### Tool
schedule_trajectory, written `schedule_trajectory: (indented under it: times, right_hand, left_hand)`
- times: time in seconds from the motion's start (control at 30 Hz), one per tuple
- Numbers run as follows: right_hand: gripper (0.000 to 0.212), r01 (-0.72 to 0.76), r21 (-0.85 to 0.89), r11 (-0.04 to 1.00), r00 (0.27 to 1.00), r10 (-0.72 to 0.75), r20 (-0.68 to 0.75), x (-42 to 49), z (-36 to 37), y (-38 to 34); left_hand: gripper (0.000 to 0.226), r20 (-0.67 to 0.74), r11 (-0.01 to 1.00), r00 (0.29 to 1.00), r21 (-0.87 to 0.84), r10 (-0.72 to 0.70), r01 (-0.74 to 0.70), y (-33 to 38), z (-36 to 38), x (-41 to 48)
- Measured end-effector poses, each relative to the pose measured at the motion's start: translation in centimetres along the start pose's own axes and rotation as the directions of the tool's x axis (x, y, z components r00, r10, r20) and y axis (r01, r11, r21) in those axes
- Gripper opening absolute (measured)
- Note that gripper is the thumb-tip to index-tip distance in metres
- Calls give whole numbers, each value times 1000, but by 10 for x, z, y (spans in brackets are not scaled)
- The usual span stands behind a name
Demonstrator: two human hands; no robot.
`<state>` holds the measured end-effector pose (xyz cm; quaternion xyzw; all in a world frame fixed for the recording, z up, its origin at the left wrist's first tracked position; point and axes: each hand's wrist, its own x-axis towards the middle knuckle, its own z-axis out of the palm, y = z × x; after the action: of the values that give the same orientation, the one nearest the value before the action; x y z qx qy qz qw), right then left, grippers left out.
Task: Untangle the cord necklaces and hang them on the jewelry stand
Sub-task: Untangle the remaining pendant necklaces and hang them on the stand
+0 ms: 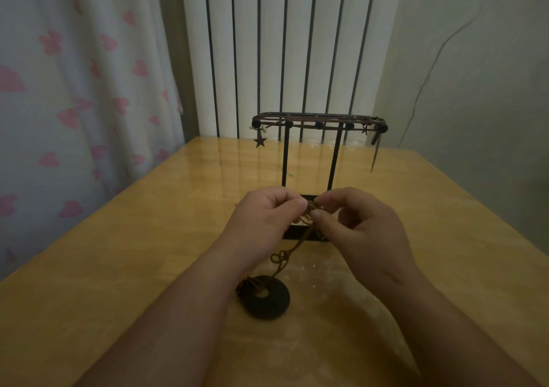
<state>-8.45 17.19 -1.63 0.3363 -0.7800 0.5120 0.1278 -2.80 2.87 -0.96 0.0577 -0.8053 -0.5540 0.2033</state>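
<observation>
Risk: likely that pulling the wrong strand tightens the tangle, since both hands work the same small knot while the pendant weighs the cord down.
Risk 2: the black metal jewelry stand (285, 160) is just behind the knuckles, so a sharp tug could knock it.
Cord: the brown cord necklace (299, 243) is bunched between the fingertips and trails down toward the person.
Left hand (264, 211): fingers curled, pinching the cord.
Right hand (359, 223): thumb and forefinger pinching the same knot.
Pendant: the dark ring-shaped pendant (276, 305) is flat on the glossy yellow wooden desk (148, 238), between the wrists.
Stand bar: a star-charm cord necklace (260, 141) is already draped along it.
</observation>
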Motion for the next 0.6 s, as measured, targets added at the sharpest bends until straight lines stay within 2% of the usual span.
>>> schedule_trajectory:
  times: [0.07, 0.13, 0.2, 0.27, 0.37, 0.47, 0.6]
  right_hand:
    - [7, -28, 18, 999, 1000, 28, -6, 0, 1, -2]
    - [9, -118, 132, 984, 993, 121, -11, 0, 1, -2]
    - [13, -244, 265, 933, 969, 245, 31, 1, 1, -3]
    - [13, -319, 335, 887, 947, 308, 85, 1, 1, -3]
    - [11, -320, 393, 862, 947, 307, 97, 2, -1, -3]
    - [24, -285, 445, 849, 957, 274, 92, 1, -4, -3]
    - [25, -247, 330, 911, 969, 237, 70, 0, -1, -1]
  left_hand:
    - [21, 0, 1000, 1000, 0, -5, 5, 0, 1, 0]
    - [23, -14, 1000, 1000, -22, -15, 15, 0, 1, 1]
    - [25, -20, 999, 999, -44, -26, 25, -2, 2, 2]
    - [25, -20, 998, 999, -51, -36, 35, -2, 3, 2]
    - [25, -21, 998, 999, -47, -34, 33, -2, 3, 2]
    - [21, -13, 999, 999, -28, -31, 31, -1, 2, 1]
    - [19, 0, 1000, 1000, 10, -24, 24, 0, 3, 1]
